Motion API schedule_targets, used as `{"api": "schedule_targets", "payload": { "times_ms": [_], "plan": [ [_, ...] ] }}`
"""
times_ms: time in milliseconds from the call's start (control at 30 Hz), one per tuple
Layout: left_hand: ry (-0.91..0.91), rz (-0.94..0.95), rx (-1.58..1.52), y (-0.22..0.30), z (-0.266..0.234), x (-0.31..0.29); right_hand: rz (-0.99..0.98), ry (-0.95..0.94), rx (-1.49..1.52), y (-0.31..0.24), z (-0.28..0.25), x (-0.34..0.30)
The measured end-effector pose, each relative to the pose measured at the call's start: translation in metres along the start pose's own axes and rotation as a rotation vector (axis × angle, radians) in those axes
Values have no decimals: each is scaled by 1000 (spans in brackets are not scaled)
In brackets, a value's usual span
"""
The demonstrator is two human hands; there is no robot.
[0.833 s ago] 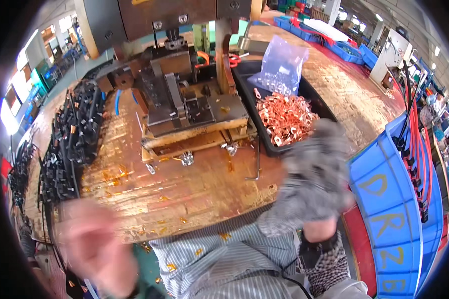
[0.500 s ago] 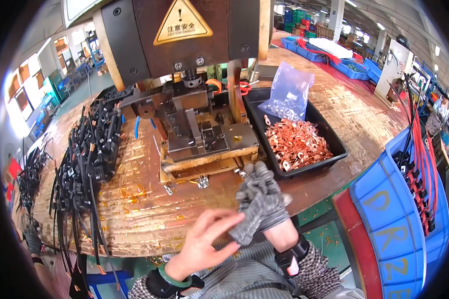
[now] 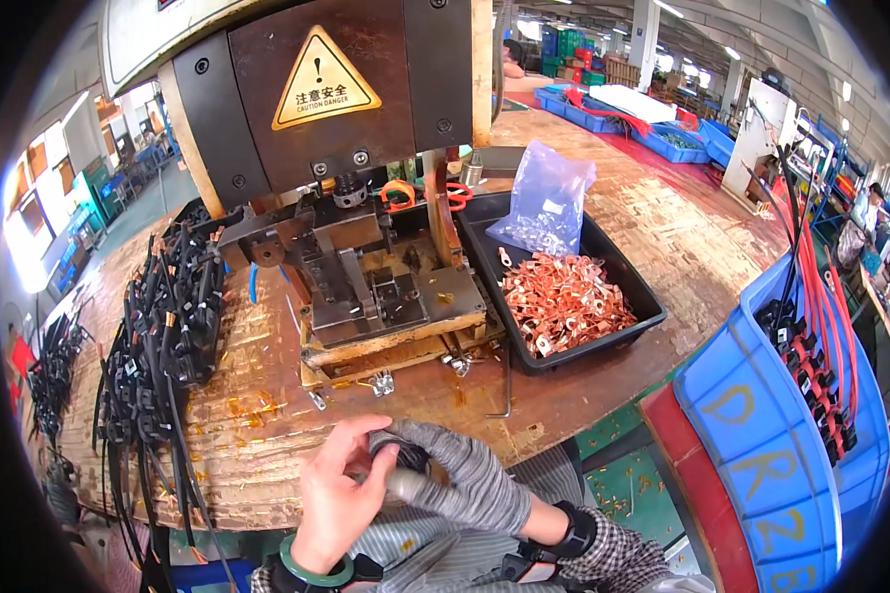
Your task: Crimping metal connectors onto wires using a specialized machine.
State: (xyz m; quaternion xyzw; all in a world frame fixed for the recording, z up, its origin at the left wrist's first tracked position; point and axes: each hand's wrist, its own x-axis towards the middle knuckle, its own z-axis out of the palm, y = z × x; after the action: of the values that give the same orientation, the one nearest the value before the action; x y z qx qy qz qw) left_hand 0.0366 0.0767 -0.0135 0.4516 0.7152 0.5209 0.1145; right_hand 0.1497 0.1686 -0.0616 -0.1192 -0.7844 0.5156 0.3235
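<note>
My left hand (image 3: 338, 492) is bare, with a green bangle at the wrist. Its thumb and fingers pinch a bunched dark knit piece, apparently a glove (image 3: 405, 453). My right hand (image 3: 470, 479) wears a grey knit work glove and curls around the other side of that bunched piece. Both hands meet low in front of the table edge, above my striped apron (image 3: 415, 544). Beyond them stands a press (image 3: 386, 292) with a metal die; neither hand touches it. Much of the bunched piece is hidden by my fingers.
A black tray (image 3: 574, 356) of copper terminals (image 3: 564, 301) and a plastic bag (image 3: 547, 203) sits right of the press. Black cable assemblies (image 3: 168, 336) are heaped left. A blue bin (image 3: 752, 395) with red and black cables stands at right. A hex key (image 3: 507, 390) lies nearby.
Both hands have come down and left, closer to my body. My left fingers, loosely spread by the grey knit cloth before, now pinch the bunched piece. The view has shifted slightly.
</note>
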Motion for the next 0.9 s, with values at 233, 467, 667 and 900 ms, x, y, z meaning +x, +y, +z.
{"api": "schedule_targets", "payload": {
  "times_ms": [233, 467, 667, 900],
  "plan": [
    [69, 758, 542, 2, -15, -10, -86, -112, -12, -2, -24, -4],
    [-718, 1488, 1029, 9, -7, -30, -371, -29, -544, 5, -25, 5],
    [-749, 777, 701, -23, -27, -12, -652, 193, -862, -32, -25, -8],
    [-190, -620, -1027, -24, -26, 1, -607, -179, -882, -11, 34, -27]
  ]
}}
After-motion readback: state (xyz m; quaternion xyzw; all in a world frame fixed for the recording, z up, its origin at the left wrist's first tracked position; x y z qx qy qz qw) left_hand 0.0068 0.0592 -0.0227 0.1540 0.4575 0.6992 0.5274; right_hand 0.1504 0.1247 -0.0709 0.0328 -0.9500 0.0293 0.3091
